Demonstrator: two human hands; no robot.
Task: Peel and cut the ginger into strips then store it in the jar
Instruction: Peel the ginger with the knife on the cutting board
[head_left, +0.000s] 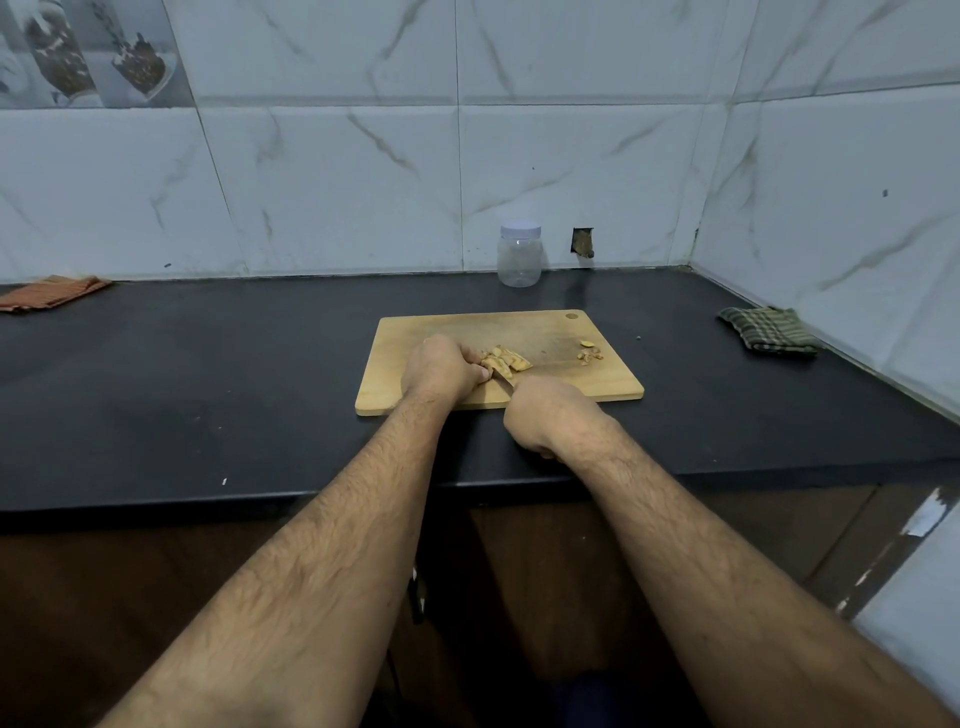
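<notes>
A wooden cutting board lies on the black counter. Pale yellow ginger pieces sit near its middle. My left hand is curled over the left end of the ginger, fingertips pressing on it. My right hand is closed around a knife handle at the board's near edge; only a short bit of the blade shows, pointing toward the ginger. A small heap of brownish peel scraps lies on the board's right side. A clear plastic jar with a white lid on stands by the wall behind the board.
An orange striped cloth lies at the far left of the counter. A green checked cloth lies at the right by the side wall. Tiled walls close the counter at the back and right. The counter's front edge runs below my forearms.
</notes>
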